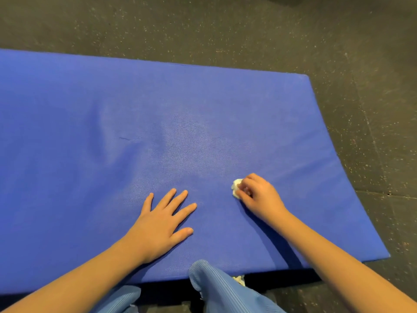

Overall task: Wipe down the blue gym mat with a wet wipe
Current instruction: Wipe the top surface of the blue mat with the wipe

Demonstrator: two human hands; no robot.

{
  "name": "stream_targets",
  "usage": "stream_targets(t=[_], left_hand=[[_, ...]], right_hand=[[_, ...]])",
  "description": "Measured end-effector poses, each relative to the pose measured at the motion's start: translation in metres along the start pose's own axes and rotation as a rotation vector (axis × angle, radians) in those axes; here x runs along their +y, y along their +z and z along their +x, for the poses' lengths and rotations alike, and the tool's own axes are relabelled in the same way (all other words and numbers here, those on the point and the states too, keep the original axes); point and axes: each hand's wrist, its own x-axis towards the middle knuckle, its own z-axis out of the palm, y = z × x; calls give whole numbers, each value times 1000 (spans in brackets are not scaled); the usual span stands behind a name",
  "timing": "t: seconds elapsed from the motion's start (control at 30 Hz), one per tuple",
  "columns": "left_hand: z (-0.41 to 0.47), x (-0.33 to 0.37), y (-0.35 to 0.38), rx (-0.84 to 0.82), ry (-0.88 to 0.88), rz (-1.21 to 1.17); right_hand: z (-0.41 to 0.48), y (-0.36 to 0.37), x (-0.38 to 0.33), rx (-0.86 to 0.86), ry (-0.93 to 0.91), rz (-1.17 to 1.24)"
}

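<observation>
The blue gym mat (158, 123) lies flat on the floor and fills most of the view. My right hand (259, 195) grips a crumpled white wet wipe (236, 186) and holds it against the mat near the mat's front right part; most of the wipe is hidden under my curled fingers. My left hand (163, 220) rests flat on the mat with its fingers spread, a little to the left of the right hand and apart from the wipe.
Dark speckled rubber flooring (293, 30) surrounds the mat at the back and right. My knees in light blue trousers (216, 288) are at the mat's front edge. A small white crumpled scrap (240, 279) lies on the floor beside the right knee.
</observation>
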Motion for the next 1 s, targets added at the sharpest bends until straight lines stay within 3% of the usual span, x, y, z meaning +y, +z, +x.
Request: stream_targets(t=[0.17, 0.23, 0.33, 0.4, 0.57, 0.63, 0.73, 0.8, 0.87, 0.93, 1.0], left_hand=[[16, -11, 1, 27, -75, -17], [16, -13, 0, 15, -65, 69], [18, -17, 7, 6, -142, 112], [18, -17, 6, 43, -139, 118], [19, -18, 9, 81, -132, 133], [19, -18, 9, 77, -126, 131], [21, -21, 2, 52, -99, 112], [28, -29, -3, 42, -91, 128], [37, -41, -9, 49, -116, 143], [43, -54, -12, 35, -129, 143], [46, -60, -13, 41, -122, 151]], right_hand=[[40, -2, 28, 287, 401, 4], [36, 13, 10, 258, 302, 18], [19, 16, -6, 112, -21, 16], [27, 5, 6, 59, -82, -38], [64, 3, 26, 303, 348, -6], [60, 17, 7, 299, 262, 41], [41, 25, -8, 131, -83, 16], [47, 16, 4, 61, -151, -27], [66, 9, 23, 173, 4, -54], [85, 6, 34, 330, 294, 7], [92, 13, 22, 379, 373, 89]])
